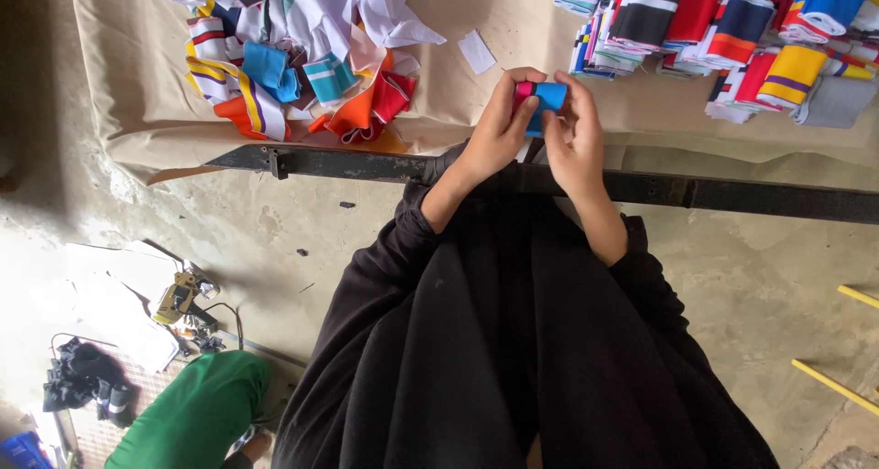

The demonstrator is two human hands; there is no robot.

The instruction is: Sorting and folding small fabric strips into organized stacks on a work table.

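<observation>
Both of my hands hold a small folded piece of ribbed fabric [548, 100], blue with a pink edge, over the near edge of a table covered in brown paper [137, 94]. My left hand [499, 126] grips its left side with fingers curled over the pink edge. The right side is pinched by my right hand [575, 135]. Black sleeves cover my arms.
A loose heap of coloured striped fabric strips [293, 57] lies at the table's left. Folded stacks of striped fabric [732, 30] sit at the right. A white scrap [476, 51] lies between. A black metal bar [732, 194] edges the table. A person in green [197, 414] is at the bottom left near a tool [179, 300].
</observation>
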